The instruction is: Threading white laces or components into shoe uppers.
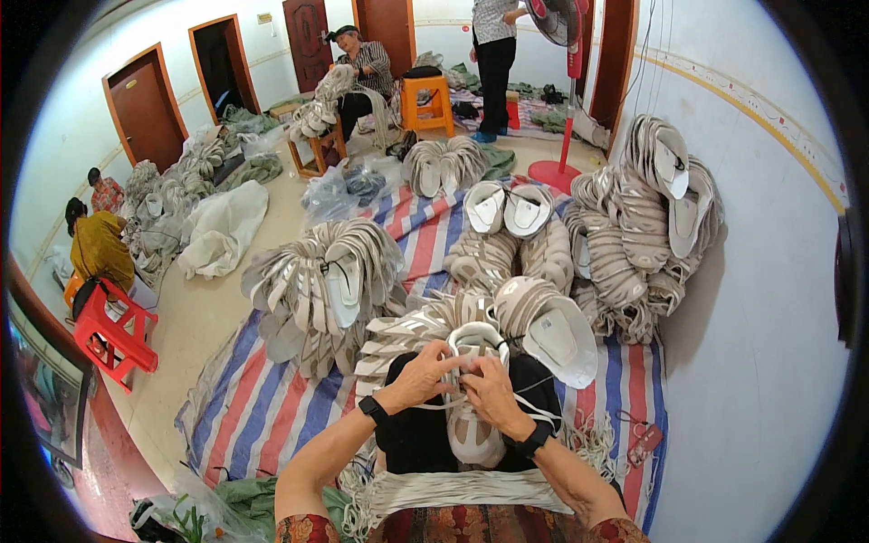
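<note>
A beige and white shoe upper [477,442] lies across my black-clad knees, its toe toward me. My left hand [424,375] pinches the upper's left edge near its opening. On the other side, my right hand [493,395] has its fingers closed over the eyelet area, on a white shoelace [536,409] that trails off to the right. The fingertips of both hands nearly meet, so the exact eyelet is hidden. A thick bundle of white shoelaces [471,491] stretches over my lap. Just beyond my knees, a strung stack of uppers [557,339] shows its white insides.
More stacked uppers [326,271] stand at left, and a tall pile [647,217] leans toward the right wall. Beneath is a striped sheet [262,398]. A red stool [116,335], a red fan [568,118] and an orange stool [427,104] stand farther off. Other people sit or stand beyond.
</note>
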A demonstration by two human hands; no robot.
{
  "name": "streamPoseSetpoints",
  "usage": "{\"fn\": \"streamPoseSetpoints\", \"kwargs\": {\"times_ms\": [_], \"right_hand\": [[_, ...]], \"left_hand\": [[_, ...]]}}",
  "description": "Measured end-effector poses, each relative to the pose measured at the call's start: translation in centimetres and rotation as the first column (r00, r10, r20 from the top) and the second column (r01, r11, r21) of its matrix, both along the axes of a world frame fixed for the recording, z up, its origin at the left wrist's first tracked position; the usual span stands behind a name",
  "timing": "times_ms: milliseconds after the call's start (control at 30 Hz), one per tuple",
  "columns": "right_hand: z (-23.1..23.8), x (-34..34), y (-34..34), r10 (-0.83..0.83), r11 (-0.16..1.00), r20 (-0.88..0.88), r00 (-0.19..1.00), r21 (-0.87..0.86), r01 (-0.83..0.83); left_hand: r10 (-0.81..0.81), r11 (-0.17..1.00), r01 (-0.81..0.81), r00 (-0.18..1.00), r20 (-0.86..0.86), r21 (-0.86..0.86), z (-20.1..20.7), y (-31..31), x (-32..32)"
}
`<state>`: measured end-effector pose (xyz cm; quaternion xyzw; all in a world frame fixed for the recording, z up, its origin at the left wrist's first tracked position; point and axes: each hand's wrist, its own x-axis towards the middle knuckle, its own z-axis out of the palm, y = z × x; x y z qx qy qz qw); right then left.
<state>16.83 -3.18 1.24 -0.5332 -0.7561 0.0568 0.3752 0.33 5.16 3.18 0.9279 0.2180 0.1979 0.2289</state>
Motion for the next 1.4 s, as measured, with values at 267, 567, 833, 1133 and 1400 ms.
{"fn": "streamPoseSetpoints", "kwargs": {"times_ms": [267, 567, 833, 1133, 1400], "right_hand": [[0.7, 0.2, 1.0, -0.009, 1.000, 0.091, 0.996, -0.029, 0.012], [3.0, 7.3, -1.9, -0.176, 0.914, -0.539, 0.824, -0.400, -0.066], [2.6, 9.1, 2.1, 0.303, 0.945, 0.187, 0.934, -0.187, -0.269], [0.7, 9.6, 2.0, 0.291, 0.939, -0.023, 0.957, -0.184, -0.290], [0.3, 9.2, 1.2, 0.252, 0.929, -0.098, 0.963, -0.254, -0.269]], "left_hand": [[-0.051, 0.998, 0.051, 0.999, -0.002, -0.030, -0.7, 2.1, 0.6], [-0.221, 0.972, 0.232, 0.952, 0.211, -0.030, 0.0, -1.5, 4.1], [-0.018, 0.992, 0.058, 0.940, 0.341, -0.108, -1.0, -0.8, 5.8], [-0.032, 0.995, 0.017, 0.987, 0.154, 0.099, -1.3, -1.6, 7.4], [0.130, 0.957, -0.160, 0.982, 0.135, 0.243, 0.2, -2.2, 5.0]]}}
